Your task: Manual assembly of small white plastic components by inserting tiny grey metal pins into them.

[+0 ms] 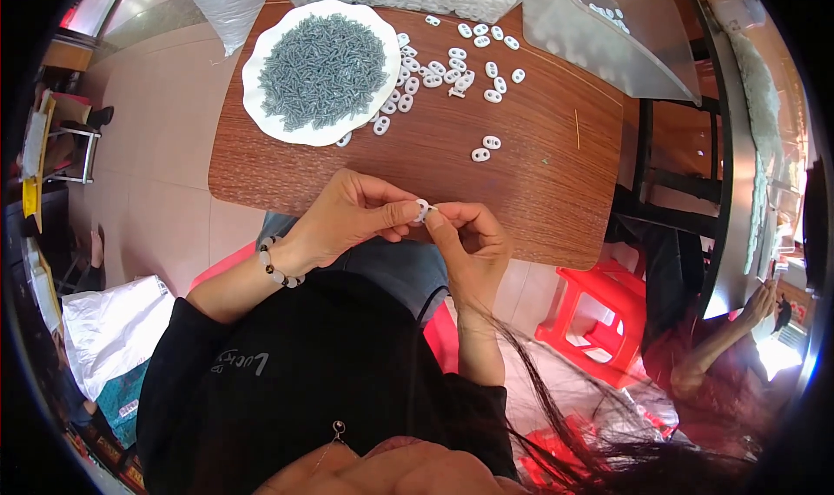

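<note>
Bright light, white glare at far right, strong fisheye curvature toward black corners

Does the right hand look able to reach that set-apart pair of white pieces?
Probably yes: only tabletop lies between the right hand and the pair, though its fingers hold another piece.

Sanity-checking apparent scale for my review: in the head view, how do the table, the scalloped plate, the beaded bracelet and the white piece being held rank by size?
Largest to smallest, as they look:
1. Brown table
2. White scalloped plate
3. Beaded bracelet
4. Held white piece
</note>
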The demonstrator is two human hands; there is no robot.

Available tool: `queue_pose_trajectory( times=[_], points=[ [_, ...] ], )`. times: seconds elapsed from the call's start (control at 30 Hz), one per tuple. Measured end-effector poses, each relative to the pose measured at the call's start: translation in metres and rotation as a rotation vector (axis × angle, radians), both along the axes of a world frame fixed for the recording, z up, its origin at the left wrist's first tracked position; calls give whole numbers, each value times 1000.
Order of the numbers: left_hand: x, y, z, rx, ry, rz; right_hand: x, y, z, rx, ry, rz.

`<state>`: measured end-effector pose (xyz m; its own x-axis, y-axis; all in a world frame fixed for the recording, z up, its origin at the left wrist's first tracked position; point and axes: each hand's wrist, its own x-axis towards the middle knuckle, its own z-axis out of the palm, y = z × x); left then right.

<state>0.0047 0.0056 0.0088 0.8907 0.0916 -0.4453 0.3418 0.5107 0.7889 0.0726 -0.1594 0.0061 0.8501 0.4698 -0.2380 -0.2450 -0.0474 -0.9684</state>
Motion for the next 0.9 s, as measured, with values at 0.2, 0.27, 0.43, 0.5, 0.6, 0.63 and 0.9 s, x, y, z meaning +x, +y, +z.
queue_pose_trajectory(
  times=[0.2,0.27,0.43,0.5,0.6,0.63,0.9],
  points=[
    [-1,3,10,54,11,-36,-1,-2,-10,118,-42,35],
    [-2,4,14,63,10,-46,-1,-5,-13,234,70,46],
    [-6,6,7,59,-56,-84,5,-8,-13,306,121,152],
    [-6,5,7,47,-111,-140,8,-9,-13,331,136,208],
    [-7,4,7,35,-102,-176,12,-7,-9,349,120,361],
    [-8,5,7,33,-103,-172,14,-6,-8,350,37,421],
    [-10,2,18,84,-165,-194,10,-7,-6,318,-141,449]
  ],
)
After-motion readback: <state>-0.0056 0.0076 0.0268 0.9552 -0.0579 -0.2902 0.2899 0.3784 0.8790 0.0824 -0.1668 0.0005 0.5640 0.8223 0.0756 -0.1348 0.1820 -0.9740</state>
